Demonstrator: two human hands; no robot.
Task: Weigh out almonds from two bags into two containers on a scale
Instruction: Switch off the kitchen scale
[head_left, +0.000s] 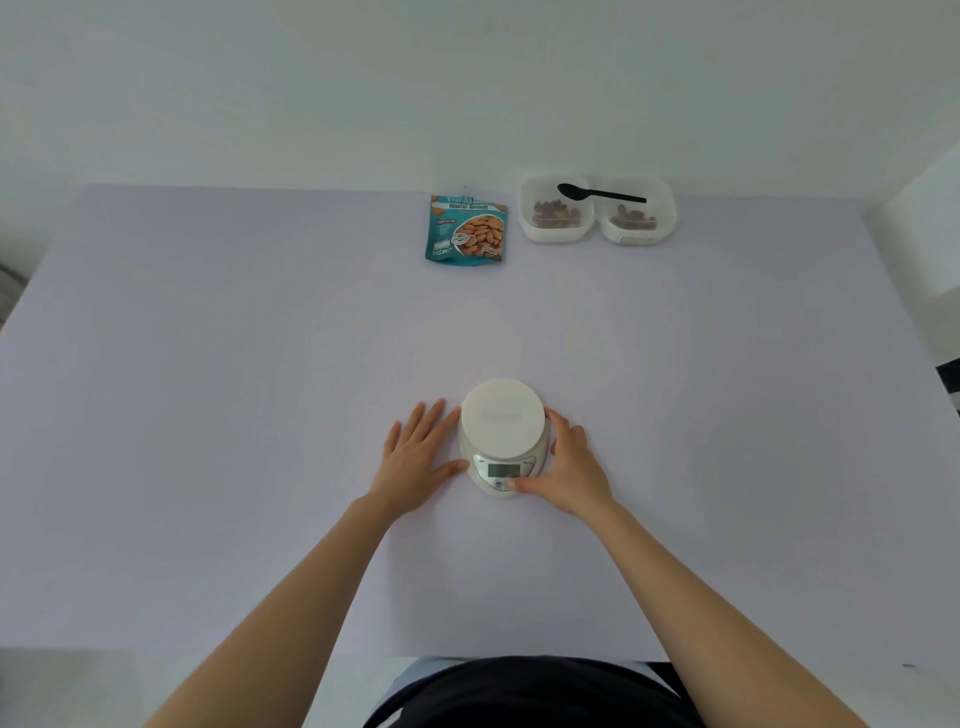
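At the bottom of the frame my 2 forearms reach up toward the middle of the pale table (208, 415). My left hand (421, 457) lies flat on the tabletop, fingers straight and spread a little, with the thumb tip touching the left side of the scale (503, 436). My right hand (569, 467) cups the scale's right side with curled fingers, and its thumb lies across the front edge, just below the display. I cannot read the display. The scale's round white platform has nothing on it.

Well beyond, in the upper middle of the frame, 1 teal almond bag (466, 228) sits at the table's far edge. I see no second bag. Just right of it, the 2 white containers stand side by side and touching, the left container (553, 235) and the right container (639, 240). Each holds a small heap of almonds, and a black spoon (597, 194) lies across both rims.

Both containers are filled and set apart from the scale, so I judge the weighing mostly done. With my thumb at the controls, what is left is probably switching the scale off or moving it, though I could equally be starting a new round.
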